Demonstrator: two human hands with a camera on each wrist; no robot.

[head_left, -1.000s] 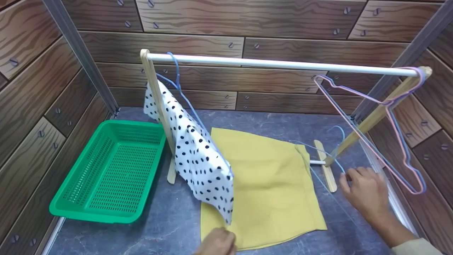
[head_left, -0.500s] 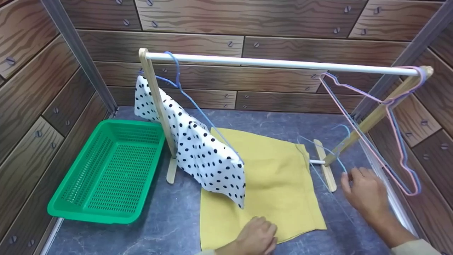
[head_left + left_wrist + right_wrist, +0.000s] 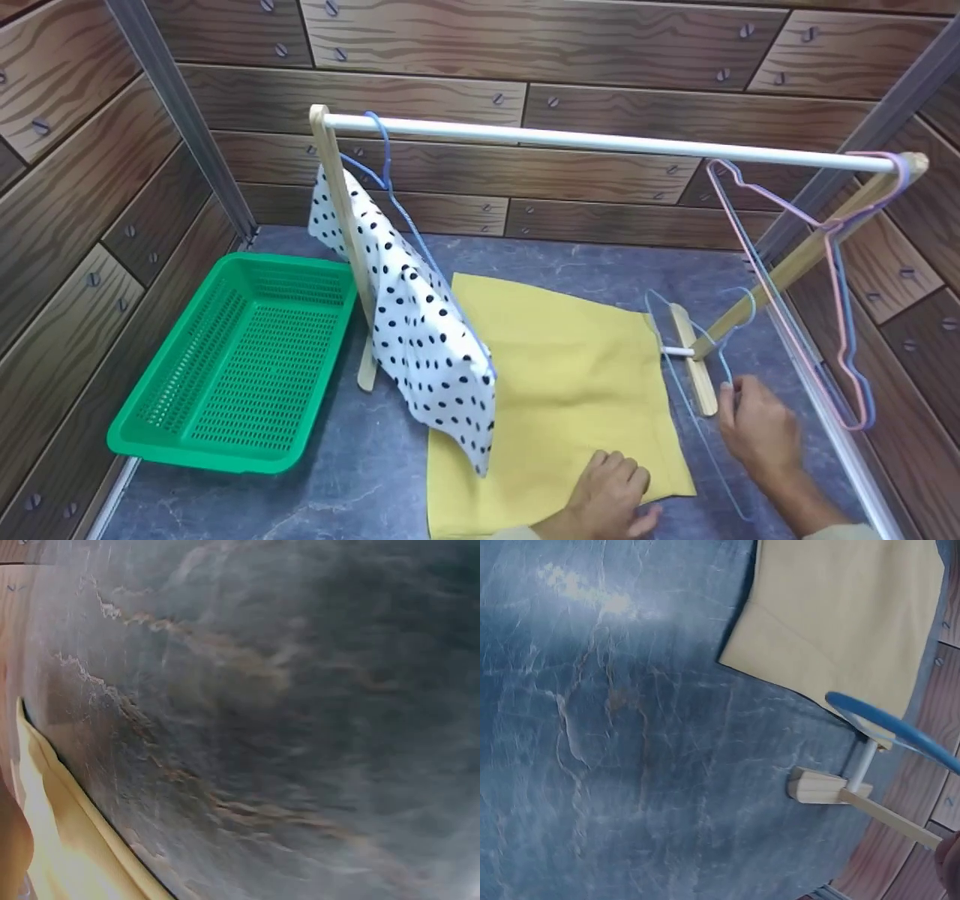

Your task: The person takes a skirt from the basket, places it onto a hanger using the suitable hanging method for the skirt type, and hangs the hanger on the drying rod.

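Observation:
A light blue clothes hanger [image 3: 694,420] hangs above the floor at the right, its shoulder pinched between the thumb and fingers of my right hand [image 3: 763,431]. In the right wrist view part of the blue hanger [image 3: 900,726] crosses the right side. My left hand [image 3: 611,491] is over the near right part of a yellow cloth garment [image 3: 555,375], fingers loosely bent, with nothing seen in it. That garment lies flat on the dark floor. A white cloth with black dots [image 3: 427,345] hangs from a blue hanger [image 3: 387,161] on the rack's left end.
The rack has a white rod [image 3: 600,140] and wooden end posts. Pink and blue hangers [image 3: 840,300] hang at its right end, beside my right forearm. A green basket [image 3: 319,382] stands left. Wood-patterned walls enclose the space.
My left hand has moved right, away from the dotted cloth's lower corner to the yellow garment's near right. The dotted cloth swings. My right hand brings the light blue hanger slightly lower and nearer.

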